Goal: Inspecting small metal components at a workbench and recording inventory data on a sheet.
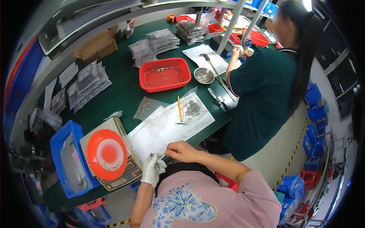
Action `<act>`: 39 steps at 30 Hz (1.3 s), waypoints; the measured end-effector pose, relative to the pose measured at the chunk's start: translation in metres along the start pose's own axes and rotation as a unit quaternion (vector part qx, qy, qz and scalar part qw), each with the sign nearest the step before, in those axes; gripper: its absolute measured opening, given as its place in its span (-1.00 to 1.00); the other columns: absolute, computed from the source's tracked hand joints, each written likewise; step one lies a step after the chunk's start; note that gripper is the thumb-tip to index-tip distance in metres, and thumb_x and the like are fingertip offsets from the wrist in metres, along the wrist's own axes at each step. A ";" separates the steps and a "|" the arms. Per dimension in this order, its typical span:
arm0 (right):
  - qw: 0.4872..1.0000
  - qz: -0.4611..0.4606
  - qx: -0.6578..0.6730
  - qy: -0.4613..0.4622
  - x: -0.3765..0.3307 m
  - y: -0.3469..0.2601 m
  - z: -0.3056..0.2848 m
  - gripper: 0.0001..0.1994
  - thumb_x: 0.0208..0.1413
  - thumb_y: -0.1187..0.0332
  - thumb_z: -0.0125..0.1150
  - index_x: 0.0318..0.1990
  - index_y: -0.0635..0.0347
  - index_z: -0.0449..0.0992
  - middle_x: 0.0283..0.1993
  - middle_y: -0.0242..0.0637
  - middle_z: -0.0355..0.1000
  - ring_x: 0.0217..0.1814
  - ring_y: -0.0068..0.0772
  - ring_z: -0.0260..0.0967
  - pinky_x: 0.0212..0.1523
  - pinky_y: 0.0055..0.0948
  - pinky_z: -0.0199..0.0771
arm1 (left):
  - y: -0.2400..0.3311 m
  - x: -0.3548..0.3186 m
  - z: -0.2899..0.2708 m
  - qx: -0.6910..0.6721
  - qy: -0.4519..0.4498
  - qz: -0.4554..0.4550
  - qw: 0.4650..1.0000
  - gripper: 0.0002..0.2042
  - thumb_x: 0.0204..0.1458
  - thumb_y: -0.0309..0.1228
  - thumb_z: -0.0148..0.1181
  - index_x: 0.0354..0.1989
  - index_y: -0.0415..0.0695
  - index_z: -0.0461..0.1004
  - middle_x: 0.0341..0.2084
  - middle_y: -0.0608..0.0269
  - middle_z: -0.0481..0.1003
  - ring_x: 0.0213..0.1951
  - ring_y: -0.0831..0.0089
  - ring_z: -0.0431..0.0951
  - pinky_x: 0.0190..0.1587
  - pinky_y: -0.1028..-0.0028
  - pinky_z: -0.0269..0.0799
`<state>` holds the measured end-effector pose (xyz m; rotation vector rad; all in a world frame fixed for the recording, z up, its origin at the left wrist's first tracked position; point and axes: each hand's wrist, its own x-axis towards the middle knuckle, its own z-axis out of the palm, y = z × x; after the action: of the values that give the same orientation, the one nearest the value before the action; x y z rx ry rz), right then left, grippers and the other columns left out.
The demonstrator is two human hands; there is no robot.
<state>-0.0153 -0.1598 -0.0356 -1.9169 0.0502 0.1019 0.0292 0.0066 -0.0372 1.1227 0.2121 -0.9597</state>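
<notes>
My left hand (152,169), in a white glove, is closed around a slim dark rod-like thing (156,161) whose kind is too small to tell. Close beside it, my bare right hand (184,151) is pinched, its fingertips toward the left glove; what they hold is hidden. Both hands are at the table's near edge, by a printed paper sheet (150,136). On the sheet lie a clear bag of small metal pins (193,109) and a yellow pencil (179,107). Left of my hands, an orange-red dish (91,152) with small pieces in it rests on a weighing scale (127,175).
A red tray (165,84) with scattered pins, a steel bowl (204,75), a caliper (220,79) and a micrometer (218,100) lie beyond. Filled bags (88,85) are piled farther back. A blue bin (61,159) stands left. A co-worker (262,87) works at the right.
</notes>
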 end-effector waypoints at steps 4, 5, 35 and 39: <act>0.962 -0.223 -0.149 0.053 0.005 -0.001 -0.003 -0.87 -0.08 0.36 -0.02 -0.52 0.21 0.38 -0.67 -0.18 0.29 -0.57 -0.13 0.27 -0.54 -0.31 0.26 | -0.003 0.001 -0.006 -0.089 0.021 -0.071 0.993 -0.77 0.02 -0.29 -0.13 -0.30 -0.23 0.24 -0.76 0.23 0.32 -0.76 0.55 0.22 -0.69 0.65 0.12; 0.966 -0.209 -0.145 0.038 0.007 -0.002 -0.004 -0.85 -0.06 0.33 -0.03 -0.53 0.19 0.38 -0.64 -0.15 0.30 -0.54 -0.09 0.28 -0.50 -0.25 0.27 | -0.003 0.002 -0.005 -0.102 0.033 -0.073 0.992 -0.77 0.02 -0.29 -0.12 -0.32 -0.23 0.24 -0.75 0.24 0.32 -0.75 0.56 0.23 -0.70 0.65 0.11; 0.963 -0.199 -0.181 -0.023 0.019 0.007 -0.010 -0.87 -0.14 0.37 0.05 -0.42 0.20 0.36 -0.48 -0.18 0.34 -0.42 -0.15 0.30 -0.43 -0.32 0.29 | -0.002 0.014 -0.010 -0.146 -0.024 -0.125 0.981 -0.80 0.00 -0.25 -0.09 -0.36 -0.13 0.29 -0.77 0.37 0.25 -0.76 0.62 0.17 -0.71 0.68 0.05; 0.982 0.002 -0.187 0.035 0.005 0.017 -0.014 -0.77 -0.04 0.21 -0.02 -0.51 0.19 0.40 -0.67 -0.23 0.32 -0.60 -0.28 0.31 -0.56 -0.39 0.26 | -0.011 0.029 0.002 -0.121 -0.035 -0.111 0.986 -0.79 -0.01 -0.26 -0.08 -0.35 -0.14 0.33 -0.75 0.36 0.30 -0.74 0.64 0.21 -0.71 0.69 0.08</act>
<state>-0.0116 -0.1785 -0.0476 -2.2971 0.0871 0.0472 0.0382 -0.0118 -0.0609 0.8513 0.3918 -1.1366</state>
